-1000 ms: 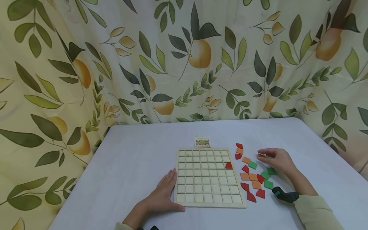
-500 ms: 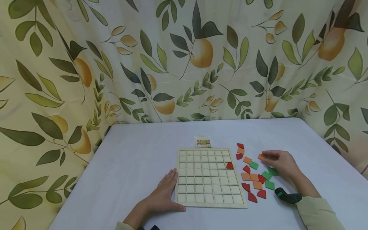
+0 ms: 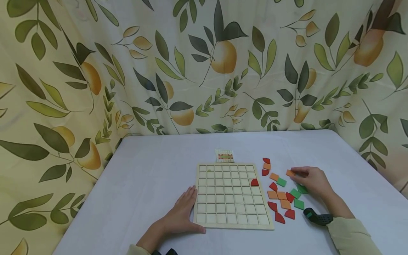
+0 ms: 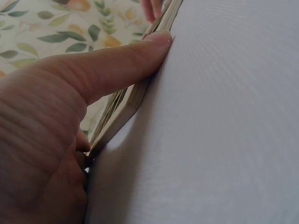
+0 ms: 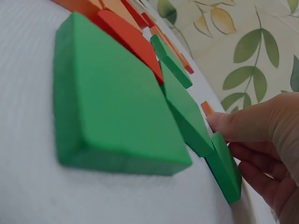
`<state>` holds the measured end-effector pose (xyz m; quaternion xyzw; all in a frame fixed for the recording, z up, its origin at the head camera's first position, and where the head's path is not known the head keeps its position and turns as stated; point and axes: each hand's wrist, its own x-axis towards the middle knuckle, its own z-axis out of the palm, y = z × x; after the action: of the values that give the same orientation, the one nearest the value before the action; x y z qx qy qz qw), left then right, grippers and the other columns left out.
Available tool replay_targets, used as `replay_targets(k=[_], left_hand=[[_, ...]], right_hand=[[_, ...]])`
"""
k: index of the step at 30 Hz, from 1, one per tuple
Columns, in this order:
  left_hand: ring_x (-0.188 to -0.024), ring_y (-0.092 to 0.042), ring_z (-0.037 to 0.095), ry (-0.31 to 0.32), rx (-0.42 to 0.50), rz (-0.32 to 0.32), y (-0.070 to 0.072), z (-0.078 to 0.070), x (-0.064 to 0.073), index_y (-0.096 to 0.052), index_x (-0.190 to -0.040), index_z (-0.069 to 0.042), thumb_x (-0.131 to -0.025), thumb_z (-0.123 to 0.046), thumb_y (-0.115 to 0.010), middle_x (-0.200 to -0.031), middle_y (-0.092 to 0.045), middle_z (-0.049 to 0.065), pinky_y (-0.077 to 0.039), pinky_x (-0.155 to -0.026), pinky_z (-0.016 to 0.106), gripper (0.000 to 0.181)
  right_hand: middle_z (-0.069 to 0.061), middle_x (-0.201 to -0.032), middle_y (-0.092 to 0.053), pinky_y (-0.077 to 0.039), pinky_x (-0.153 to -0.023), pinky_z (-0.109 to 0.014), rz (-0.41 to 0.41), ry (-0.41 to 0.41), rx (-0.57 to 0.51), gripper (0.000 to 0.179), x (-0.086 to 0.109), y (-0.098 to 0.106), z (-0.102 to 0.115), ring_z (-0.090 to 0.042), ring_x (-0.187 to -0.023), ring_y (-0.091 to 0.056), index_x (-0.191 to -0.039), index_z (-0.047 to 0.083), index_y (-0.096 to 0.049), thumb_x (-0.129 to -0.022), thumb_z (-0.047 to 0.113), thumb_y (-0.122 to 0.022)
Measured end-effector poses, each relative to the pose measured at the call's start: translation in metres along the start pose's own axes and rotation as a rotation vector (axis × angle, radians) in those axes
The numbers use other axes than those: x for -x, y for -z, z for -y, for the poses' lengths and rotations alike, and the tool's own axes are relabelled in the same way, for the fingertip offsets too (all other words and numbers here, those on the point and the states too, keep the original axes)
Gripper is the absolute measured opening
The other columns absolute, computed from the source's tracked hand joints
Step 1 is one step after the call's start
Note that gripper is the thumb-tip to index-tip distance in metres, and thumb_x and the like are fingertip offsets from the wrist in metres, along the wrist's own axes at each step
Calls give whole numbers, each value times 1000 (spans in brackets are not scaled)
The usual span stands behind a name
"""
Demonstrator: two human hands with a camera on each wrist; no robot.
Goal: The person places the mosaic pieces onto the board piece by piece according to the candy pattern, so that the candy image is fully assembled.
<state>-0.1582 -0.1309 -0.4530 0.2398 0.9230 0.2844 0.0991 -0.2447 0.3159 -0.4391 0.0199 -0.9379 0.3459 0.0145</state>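
At the pile's far right side, my right hand (image 3: 310, 180) pinches an orange square tile (image 3: 290, 173) between thumb and fingertips. The same orange tile (image 5: 207, 108) shows at the thumb tip in the right wrist view, partly hidden by the thumb. My left hand (image 3: 181, 214) rests at the near left corner of a pale wooden grid board (image 3: 234, 226). Its straight fingers lie along the board's left edge, and its thumb (image 4: 126, 63) stretches along the front edge. One red quarter-round tile (image 3: 254, 182) sits in a cell at the board's right side.
Several loose tiles lie right of the board, among them a green tile (image 3: 299, 204), an orange tile (image 3: 285, 204) and a red quarter-round (image 3: 279, 217). A small pattern card (image 3: 224, 156) touches the board's far edge. A patterned curtain (image 3: 204, 71) hangs behind the white table (image 3: 153, 170).
My right hand has shifted slightly to the right, and the orange tile, mostly hidden by the fingers earlier, now shows at the fingertips. The left hand stays on the board's corner.
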Motion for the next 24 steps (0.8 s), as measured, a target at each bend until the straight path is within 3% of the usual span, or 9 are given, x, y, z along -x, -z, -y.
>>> replay_targets(k=[15,24], left_hand=[[-139,3,22,3,7,2,0,0,0,-9,-146,0,-61,-69,-69,-153,-3,11,-5,-110,43,125],[-139,2,22,14,-1,2,0,-1,1,-11,-146,0,-60,-70,-68,-153,-4,11,-6,-110,43,126]], right_hand=[[-28,-116,-56,-46,-85,-51,-30,12,-26,42,0,-2,-2,-42,-109,-45,-119,-10,-55,-87,17,-64],[-27,-117,-56,-47,-83,-47,-3,17,-43,46,1,-6,8,-43,-113,-41,-119,-9,-56,-86,23,-65]])
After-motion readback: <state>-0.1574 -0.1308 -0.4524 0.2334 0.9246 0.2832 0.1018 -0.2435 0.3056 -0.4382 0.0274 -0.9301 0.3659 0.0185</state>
